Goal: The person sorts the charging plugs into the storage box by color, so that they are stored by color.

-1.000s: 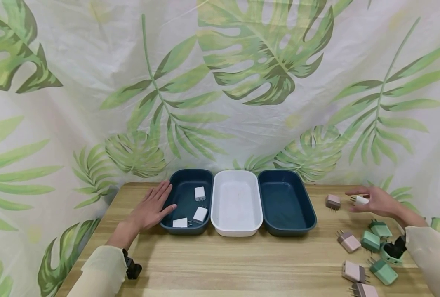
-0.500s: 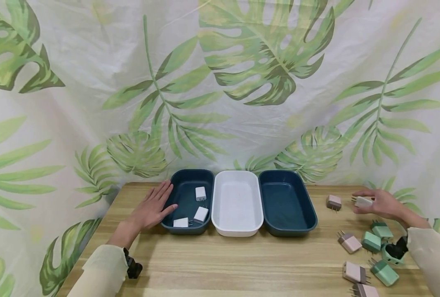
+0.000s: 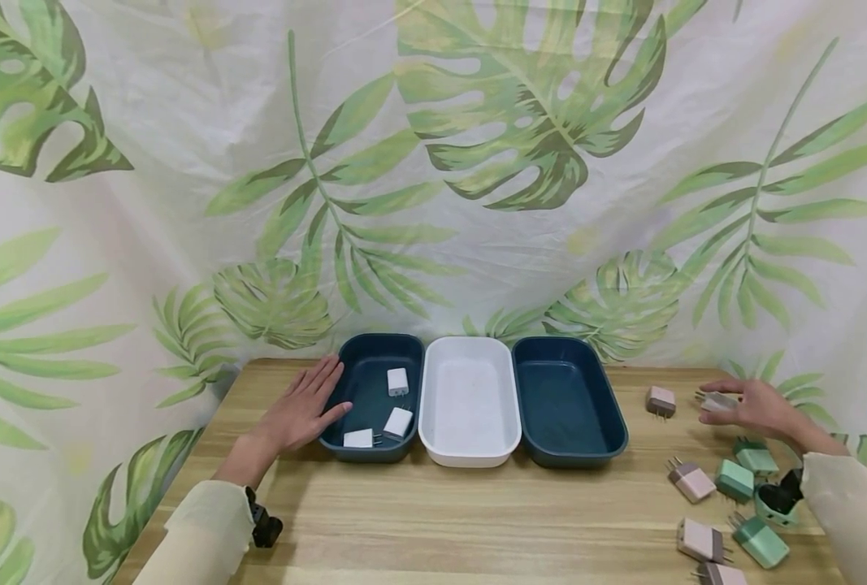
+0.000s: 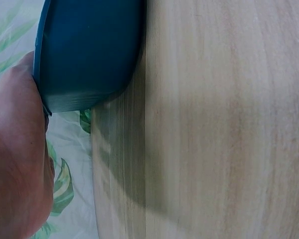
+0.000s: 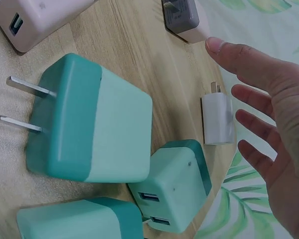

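Note:
In the head view my left hand (image 3: 294, 416) rests with extended fingers against the left rim of the left dark blue tray (image 3: 342, 357); several white chargers lie inside it, one of them (image 3: 397, 382) near the tray's middle. The left wrist view shows that hand (image 4: 17, 154) against the outside of the tray (image 4: 89, 55). My right hand (image 3: 762, 413) is around a white charger (image 3: 718, 401) at the table's far right. From the right wrist, this charger (image 5: 218, 119) stands apart from the spread, slightly bent fingers of the hand (image 5: 289, 119).
A white tray (image 3: 470, 398) and another dark blue tray (image 3: 568, 406) stand side by side, right of the left tray. Pink chargers (image 3: 692, 481) and green chargers (image 3: 760, 540) lie on the table's right side. A patterned cloth (image 3: 477, 268) hangs behind the table (image 3: 462, 520).
My right hand has drawn slightly to the right beside the white charger. My left hand has stayed at the tray. The head view has shifted a little.

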A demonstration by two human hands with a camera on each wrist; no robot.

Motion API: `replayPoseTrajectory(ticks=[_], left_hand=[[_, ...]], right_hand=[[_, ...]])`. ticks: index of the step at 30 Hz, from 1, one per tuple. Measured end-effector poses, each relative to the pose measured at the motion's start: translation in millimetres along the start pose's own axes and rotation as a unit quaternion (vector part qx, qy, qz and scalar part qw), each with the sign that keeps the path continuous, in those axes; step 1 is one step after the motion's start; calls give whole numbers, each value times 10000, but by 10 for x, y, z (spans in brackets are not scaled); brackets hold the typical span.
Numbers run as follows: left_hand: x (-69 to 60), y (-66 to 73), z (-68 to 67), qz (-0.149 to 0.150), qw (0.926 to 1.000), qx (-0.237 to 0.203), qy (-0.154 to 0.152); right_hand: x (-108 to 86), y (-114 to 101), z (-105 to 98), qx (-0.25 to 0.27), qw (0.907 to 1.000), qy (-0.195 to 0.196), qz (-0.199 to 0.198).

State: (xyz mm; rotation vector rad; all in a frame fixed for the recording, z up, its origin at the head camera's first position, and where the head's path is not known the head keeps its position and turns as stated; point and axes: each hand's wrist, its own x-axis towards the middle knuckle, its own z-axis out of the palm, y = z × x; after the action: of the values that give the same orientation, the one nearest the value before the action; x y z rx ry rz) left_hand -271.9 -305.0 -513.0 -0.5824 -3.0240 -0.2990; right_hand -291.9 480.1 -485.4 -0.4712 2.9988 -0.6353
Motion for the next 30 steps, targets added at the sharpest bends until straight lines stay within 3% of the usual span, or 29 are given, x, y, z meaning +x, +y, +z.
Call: replayPoseTrajectory(ticks=[12,30], left_hand=[[11,5,2,24,10000,-13,28],[-14,23,-3,41,9999,-70,152]], right_hand=[[-48,60,53,23,9996,54,266],[-79,-50,130,271,9994,43,223]])
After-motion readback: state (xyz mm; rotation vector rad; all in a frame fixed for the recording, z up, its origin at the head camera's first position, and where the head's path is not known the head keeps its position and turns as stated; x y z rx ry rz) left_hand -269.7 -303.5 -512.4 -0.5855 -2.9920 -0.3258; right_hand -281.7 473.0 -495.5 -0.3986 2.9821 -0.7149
